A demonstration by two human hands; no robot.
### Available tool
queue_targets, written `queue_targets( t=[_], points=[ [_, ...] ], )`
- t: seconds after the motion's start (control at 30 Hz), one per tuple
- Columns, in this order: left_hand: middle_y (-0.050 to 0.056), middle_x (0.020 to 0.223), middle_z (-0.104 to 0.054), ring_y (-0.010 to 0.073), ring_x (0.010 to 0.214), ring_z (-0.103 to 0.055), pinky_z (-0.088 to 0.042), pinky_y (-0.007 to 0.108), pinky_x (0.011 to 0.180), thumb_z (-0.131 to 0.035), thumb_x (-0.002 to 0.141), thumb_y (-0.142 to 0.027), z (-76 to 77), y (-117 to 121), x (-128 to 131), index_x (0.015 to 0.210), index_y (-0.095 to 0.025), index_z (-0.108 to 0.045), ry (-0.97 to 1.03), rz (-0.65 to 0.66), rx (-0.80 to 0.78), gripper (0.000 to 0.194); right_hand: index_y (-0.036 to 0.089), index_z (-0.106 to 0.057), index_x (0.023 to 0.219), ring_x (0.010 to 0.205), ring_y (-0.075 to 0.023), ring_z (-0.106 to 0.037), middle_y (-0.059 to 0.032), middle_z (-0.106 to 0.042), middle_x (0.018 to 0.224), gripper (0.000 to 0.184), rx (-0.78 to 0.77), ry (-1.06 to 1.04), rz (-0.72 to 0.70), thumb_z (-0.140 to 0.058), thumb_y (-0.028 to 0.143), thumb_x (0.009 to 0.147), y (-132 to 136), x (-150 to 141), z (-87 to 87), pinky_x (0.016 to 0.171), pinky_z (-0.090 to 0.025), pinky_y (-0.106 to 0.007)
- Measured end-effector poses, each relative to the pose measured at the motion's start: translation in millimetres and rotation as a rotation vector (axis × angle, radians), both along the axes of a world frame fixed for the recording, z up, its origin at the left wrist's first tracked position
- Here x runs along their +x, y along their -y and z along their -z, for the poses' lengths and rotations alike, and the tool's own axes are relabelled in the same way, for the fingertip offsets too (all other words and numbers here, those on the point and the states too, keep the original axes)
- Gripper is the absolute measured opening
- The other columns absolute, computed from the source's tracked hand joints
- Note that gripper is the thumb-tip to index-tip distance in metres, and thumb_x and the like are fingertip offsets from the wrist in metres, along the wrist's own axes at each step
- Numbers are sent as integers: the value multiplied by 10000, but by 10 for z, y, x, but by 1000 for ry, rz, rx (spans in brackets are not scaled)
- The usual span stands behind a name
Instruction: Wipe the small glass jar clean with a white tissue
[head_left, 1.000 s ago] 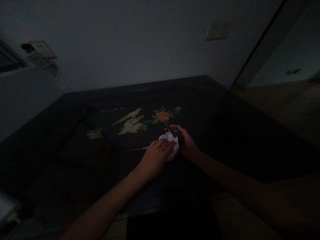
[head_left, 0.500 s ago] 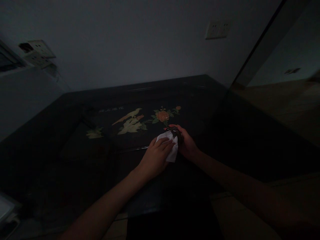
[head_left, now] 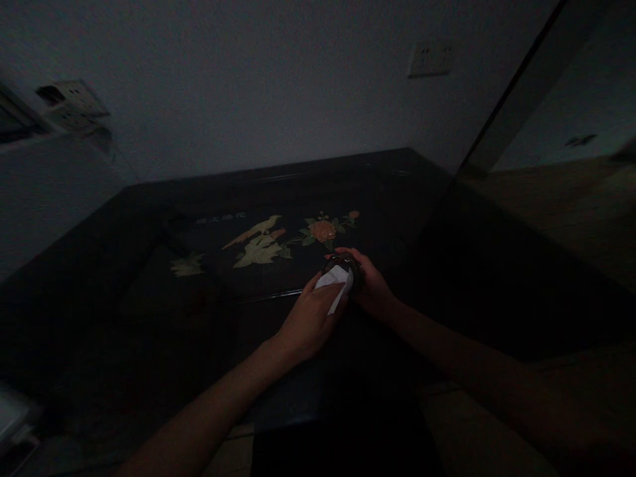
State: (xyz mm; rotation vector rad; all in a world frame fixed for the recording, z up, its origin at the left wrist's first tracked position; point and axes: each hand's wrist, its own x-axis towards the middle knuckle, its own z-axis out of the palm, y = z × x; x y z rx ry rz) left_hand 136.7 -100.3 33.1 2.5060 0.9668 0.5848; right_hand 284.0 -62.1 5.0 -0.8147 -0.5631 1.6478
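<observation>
We have a dark, shiny, round thing [head_left: 354, 264] in front of us, over the near part of the black bench [head_left: 387, 205]. We cannot tell if it touches the bench. Our right hand [head_left: 372, 281] grips it from the right side, with fingers curled around its far edge. Our left hand [head_left: 314, 315] holds a white cloth [head_left: 334, 275], maybe paper, against it. Just past our hands, the bench has a pink flower [head_left: 322, 230] and a pale bird [head_left: 261, 228] on it. Farther back, we see a socket [head_left: 432, 58] on the wall [head_left: 278, 86].
</observation>
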Motion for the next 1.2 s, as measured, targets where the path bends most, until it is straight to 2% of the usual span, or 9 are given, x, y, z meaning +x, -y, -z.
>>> queue_targets(
  t=[0.1,0.2,0.3,0.37,0.77,0.9,1.0,1.2],
  points=[
    [101,1195,-660,173,1156,-580,-226,448,1171,-284,964,-194,34,-8,-8,1178,-132,-544,-30,15,38,343,238,-635,898,762,-178,-659,4,-724,846,185,-18,-3,0,-484,339,861,7,1,-21,729,-496,-322],
    [133,1217,-643,198,1180,-567,-297,435,1142,-377,901,-145,63,-19,-28,1204,-106,-527,-96,36,125,341,235,-636,908,749,-170,-655,8,-725,841,189,-24,3,-1,-481,334,867,15,11,-31,713,-492,-308],
    [153,1272,-607,231,1218,-537,-377,424,1089,-485,794,-98,63,-36,-52,1263,-97,-493,-221,50,187,468,233,-643,901,732,-156,-642,11,-723,837,182,-13,-4,-11,-524,360,848,7,17,-6,715,-486,-293],
    [159,1303,-585,245,1238,-519,-384,424,1080,-518,757,-85,51,-49,-66,1268,-94,-494,-293,33,215,512,238,-647,898,720,-148,-633,17,-718,824,182,-4,-10,-17,-549,376,831,-6,15,25,712,-484,-285],
    [143,1439,-456,272,1387,-323,-266,432,1130,-564,776,-139,71,-93,-95,1256,-119,-517,-383,44,352,482,244,-643,884,683,-139,-627,22,-709,796,178,22,-28,-20,-539,376,825,-38,23,101,640,-469,-268],
    [147,1386,-515,278,1346,-388,-276,463,1117,-544,802,-165,46,-81,-91,1290,-114,-490,-402,61,332,493,245,-642,913,676,-130,-616,25,-704,809,188,28,-31,-10,-541,372,818,-31,12,112,630,-460,-253],
    [158,1331,-559,270,1281,-466,-321,465,1089,-527,804,-155,31,-64,-68,1299,-110,-468,-369,77,277,500,246,-638,920,693,-138,-624,21,-703,829,196,50,-1,-12,-544,380,813,-15,8,95,678,-471,-271],
    [129,1123,-664,221,1047,-611,-472,379,945,-358,925,-181,20,7,-9,1135,-138,-536,-90,1,10,278,248,-648,926,806,-174,-658,4,-722,909,209,38,78,-8,-512,378,837,23,8,23,744,-485,-314]
  ],
)
